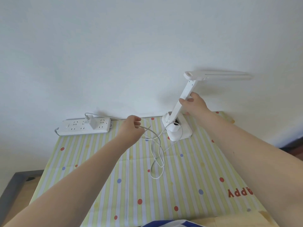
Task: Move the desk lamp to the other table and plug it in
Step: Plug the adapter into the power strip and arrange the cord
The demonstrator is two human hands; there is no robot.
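From the head view, we could not see the whole table [188, 185]; its striped cloth with coloured dots ran off the bottom edge, and red letters near the right side were cut off. A blue and white thing [164, 223] at the bottom edge was too cut off to tell what it was. The long flat head of the white plastic desk lamp [177, 105] looked blurry against the white wall [114, 46].

The lamp stood on its square base at the far right of the table, near the wall. Our right hand [194, 103] reached out long and gripped the lamp's slanted stem, thumb in front and fingers curled round the back. Our left hand [131, 126] reached to the middle of the table with its fingers curled round the thin white cord [158, 154], which looped loosely over the cloth. A white power strip [83, 127] lay at the far left by the wall, with a white charger block [92, 123] plugged into it.
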